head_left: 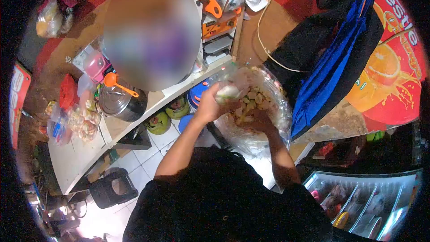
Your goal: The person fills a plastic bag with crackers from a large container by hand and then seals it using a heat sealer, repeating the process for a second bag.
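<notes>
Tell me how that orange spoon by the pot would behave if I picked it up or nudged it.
The orange spoon looks like thin plastic, so it's probably light and fairly stiff. Its slim handle appears to lie over the shiny pot, so a nudge could well make it slide or swivel.

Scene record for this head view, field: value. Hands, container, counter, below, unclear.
left_hand: left hand gripping a clear plastic bag with whitish contents
right_hand: right hand down among pale pieces
container: round, plastic-lined container around the pieces
counter: lidded pot, orange spoon over its lid, bagged pale items
below: rounded green containers on white floor tiles
unclear: type of pieces; right fingers' pose; blurred patch, upper middle
</notes>
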`<state>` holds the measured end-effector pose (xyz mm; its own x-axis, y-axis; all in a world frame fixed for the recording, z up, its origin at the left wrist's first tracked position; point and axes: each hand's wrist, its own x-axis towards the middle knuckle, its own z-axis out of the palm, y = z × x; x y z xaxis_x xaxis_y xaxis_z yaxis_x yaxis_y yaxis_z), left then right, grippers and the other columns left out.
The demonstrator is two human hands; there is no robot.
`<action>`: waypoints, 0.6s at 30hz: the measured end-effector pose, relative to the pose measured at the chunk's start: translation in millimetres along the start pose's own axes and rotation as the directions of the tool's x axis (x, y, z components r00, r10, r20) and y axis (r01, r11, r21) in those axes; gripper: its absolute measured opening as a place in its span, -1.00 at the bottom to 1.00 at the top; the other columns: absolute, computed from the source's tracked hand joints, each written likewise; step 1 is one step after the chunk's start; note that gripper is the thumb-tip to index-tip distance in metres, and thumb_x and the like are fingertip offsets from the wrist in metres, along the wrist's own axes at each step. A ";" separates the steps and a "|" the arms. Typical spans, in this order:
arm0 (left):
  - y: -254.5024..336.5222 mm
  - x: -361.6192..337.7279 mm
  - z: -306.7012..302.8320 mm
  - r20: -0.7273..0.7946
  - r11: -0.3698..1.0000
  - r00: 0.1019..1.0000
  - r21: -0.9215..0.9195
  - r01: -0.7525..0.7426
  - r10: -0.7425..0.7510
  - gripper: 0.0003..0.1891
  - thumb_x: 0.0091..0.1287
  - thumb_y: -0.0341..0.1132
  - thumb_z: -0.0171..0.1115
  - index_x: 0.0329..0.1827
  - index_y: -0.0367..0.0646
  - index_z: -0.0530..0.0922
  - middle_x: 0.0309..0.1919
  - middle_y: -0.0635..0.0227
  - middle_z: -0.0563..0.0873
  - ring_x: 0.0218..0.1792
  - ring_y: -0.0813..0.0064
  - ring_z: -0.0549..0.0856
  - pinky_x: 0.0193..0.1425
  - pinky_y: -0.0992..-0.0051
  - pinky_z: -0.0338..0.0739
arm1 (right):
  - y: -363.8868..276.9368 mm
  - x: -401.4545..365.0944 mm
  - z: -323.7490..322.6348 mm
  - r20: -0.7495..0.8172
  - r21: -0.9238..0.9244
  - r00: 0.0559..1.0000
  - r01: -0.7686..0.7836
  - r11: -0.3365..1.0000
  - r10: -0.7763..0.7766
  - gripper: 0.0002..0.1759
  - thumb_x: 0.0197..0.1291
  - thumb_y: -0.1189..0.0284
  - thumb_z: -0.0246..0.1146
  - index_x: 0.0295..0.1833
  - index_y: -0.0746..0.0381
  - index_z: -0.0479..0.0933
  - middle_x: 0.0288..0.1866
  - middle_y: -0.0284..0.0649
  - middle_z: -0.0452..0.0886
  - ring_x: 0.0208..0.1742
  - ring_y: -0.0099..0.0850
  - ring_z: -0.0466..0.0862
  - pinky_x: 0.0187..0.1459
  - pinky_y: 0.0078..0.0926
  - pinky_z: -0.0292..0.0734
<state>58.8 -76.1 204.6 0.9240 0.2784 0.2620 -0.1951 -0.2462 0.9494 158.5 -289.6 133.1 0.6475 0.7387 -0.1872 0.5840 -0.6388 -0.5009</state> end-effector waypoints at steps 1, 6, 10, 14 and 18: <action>-2.1 1.6 0.3 -0.003 1.000 1.000 -0.004 -0.003 0.003 -0.35 -0.06 -0.33 0.64 0.13 -0.15 0.53 -0.05 0.29 0.69 -0.03 0.44 0.65 0.09 0.42 0.54 | 5.6 -3.4 -11.5 0.000 -0.005 1.000 0.001 1.000 -0.001 -0.53 -0.11 0.29 0.49 -0.04 0.23 0.65 -0.05 -0.03 0.69 -0.03 -0.23 0.68 0.09 -0.32 0.52; -18.3 11.5 10.5 0.037 0.936 0.953 0.178 -0.303 0.302 -0.38 -0.09 -0.34 0.61 0.10 -0.10 0.54 0.06 0.15 0.68 0.06 0.16 0.67 0.13 0.33 0.56 | -40.7 -40.6 -109.5 -0.284 0.852 0.928 0.127 0.508 0.243 -0.68 0.08 0.55 0.42 -0.02 0.27 0.59 -0.14 -0.21 0.70 -0.14 -0.42 0.70 -0.15 -0.51 0.61; -16.7 18.4 29.3 0.104 0.906 0.950 0.285 -0.312 0.295 -0.38 -0.05 -0.19 0.58 0.11 -0.11 0.53 0.14 0.14 0.63 0.14 0.10 0.63 0.16 0.27 0.55 | -74.6 -53.9 -152.3 -0.435 0.591 0.894 0.194 0.783 0.106 -0.69 0.08 0.62 0.41 -0.02 0.32 0.59 -0.15 -0.29 0.70 -0.14 -0.55 0.66 -0.10 -0.60 0.57; 1.2 19.6 41.7 0.087 0.912 0.967 0.321 -0.255 0.240 -0.34 -0.03 -0.08 0.56 0.14 -0.10 0.52 0.09 0.11 0.66 0.10 0.06 0.65 0.12 0.23 0.57 | -85.9 -47.9 -156.3 -0.374 0.537 0.924 0.147 0.831 0.078 -0.65 0.07 0.54 0.44 0.00 0.34 0.59 -0.15 -0.28 0.70 -0.16 -0.57 0.64 -0.10 -0.60 0.55; -9.2 19.8 41.8 0.062 0.918 0.980 0.341 -0.201 0.191 -0.25 -0.03 0.00 0.55 0.21 -0.12 0.47 -0.02 0.08 0.70 0.00 0.00 0.68 0.04 0.17 0.60 | -90.9 -47.0 -162.7 -0.443 0.421 0.896 0.176 0.890 0.033 -0.71 0.07 0.55 0.41 -0.06 0.32 0.60 -0.27 -0.28 0.69 -0.28 -0.58 0.61 -0.21 -0.59 0.53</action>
<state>92.6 -107.1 193.8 0.8883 0.1682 0.4274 -0.2525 -0.5984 0.7603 154.7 -301.2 324.9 0.8160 0.5458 0.1903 0.4276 -0.3484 -0.8341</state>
